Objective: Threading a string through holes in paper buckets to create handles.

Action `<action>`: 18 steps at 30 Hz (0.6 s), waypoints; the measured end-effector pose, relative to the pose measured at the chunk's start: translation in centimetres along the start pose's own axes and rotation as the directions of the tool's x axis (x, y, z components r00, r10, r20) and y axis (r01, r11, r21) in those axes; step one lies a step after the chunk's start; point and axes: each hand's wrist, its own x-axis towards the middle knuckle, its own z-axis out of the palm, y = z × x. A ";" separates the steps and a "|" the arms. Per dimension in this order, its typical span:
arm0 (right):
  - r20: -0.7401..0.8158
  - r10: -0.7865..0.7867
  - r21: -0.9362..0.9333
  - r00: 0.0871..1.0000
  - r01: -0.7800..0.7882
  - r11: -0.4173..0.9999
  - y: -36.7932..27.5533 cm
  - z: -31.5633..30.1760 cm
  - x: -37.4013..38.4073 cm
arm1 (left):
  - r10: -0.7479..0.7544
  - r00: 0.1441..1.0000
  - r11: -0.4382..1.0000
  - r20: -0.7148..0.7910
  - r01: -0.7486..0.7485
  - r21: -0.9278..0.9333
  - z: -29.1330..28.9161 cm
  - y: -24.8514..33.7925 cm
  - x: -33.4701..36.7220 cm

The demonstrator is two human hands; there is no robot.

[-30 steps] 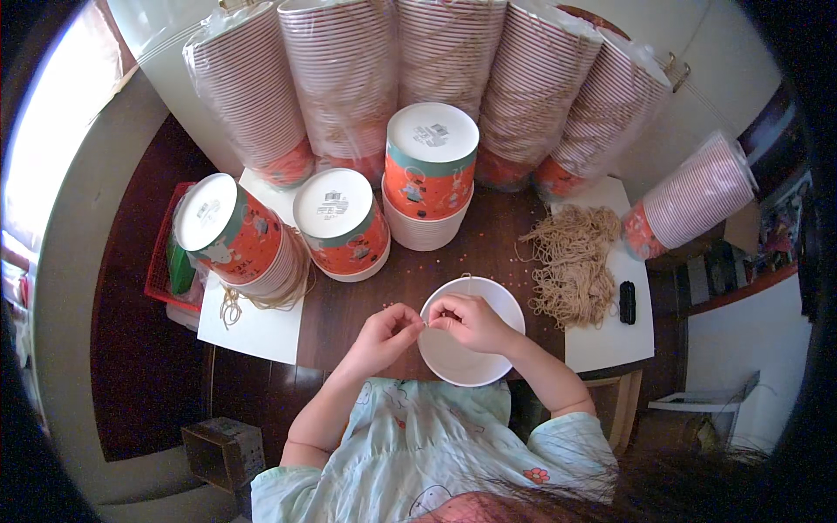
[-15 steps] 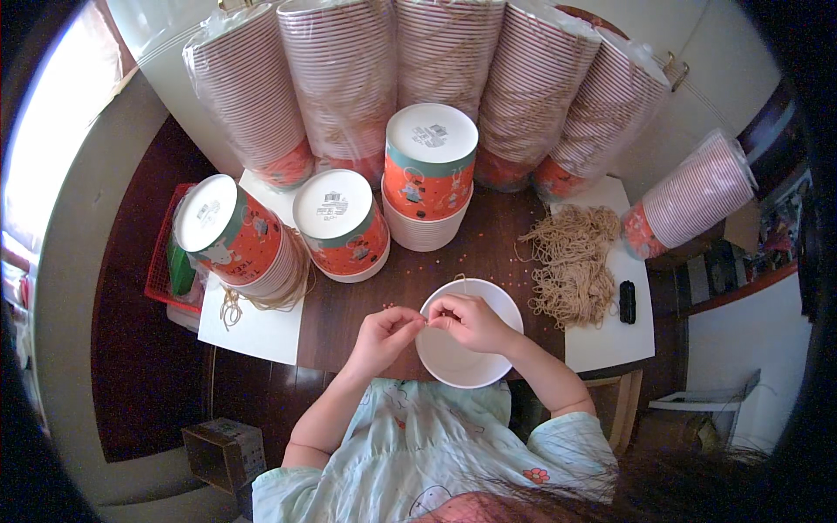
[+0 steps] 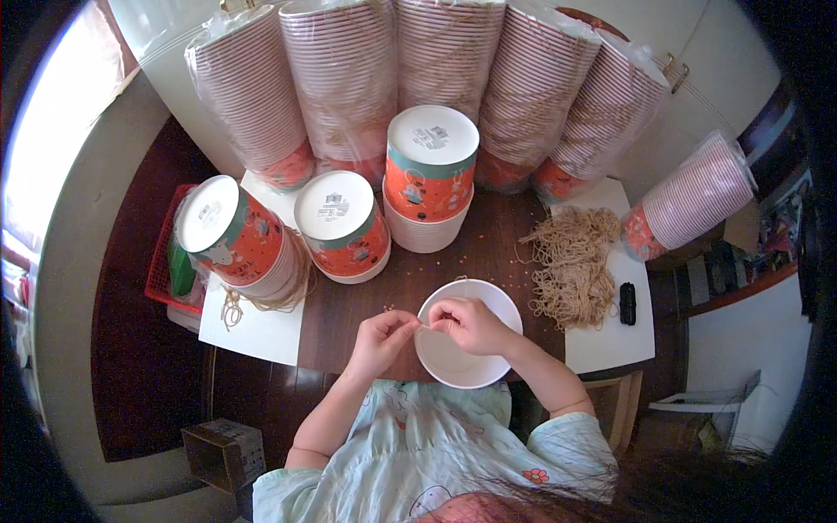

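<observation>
A white paper bucket (image 3: pixel 465 366) stands mouth up at the table's near edge, with a bit of tan string (image 3: pixel 463 281) showing at its far rim. My left hand (image 3: pixel 381 343) is closed in a pinch just left of that rim. My right hand (image 3: pixel 471 324) reaches over the mouth, also pinching, its fingertips close to the left ones. A short thin piece of string runs between the two pinches; most of it is hidden by the fingers.
Upside-down orange paper buckets (image 3: pixel 344 242) stand at left and centre, behind them tall plastic-wrapped stacks (image 3: pixel 445 61). At right lie a heap of tan strings (image 3: pixel 575 266) and a black object (image 3: pixel 627 303) on white board (image 3: pixel 623 340). A red basket (image 3: pixel 161 261) stands far left.
My fingertips have drawn slightly apart, so a short bit of string shows between them. The bucket and the rest stay where they were.
</observation>
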 end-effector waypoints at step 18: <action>0.180 0.193 0.489 0.964 -0.258 0.833 0.3 0.2 1.1 | 0.446 0.888 0.688 0.113 -0.421 0.592 -0.4 4.2 0.5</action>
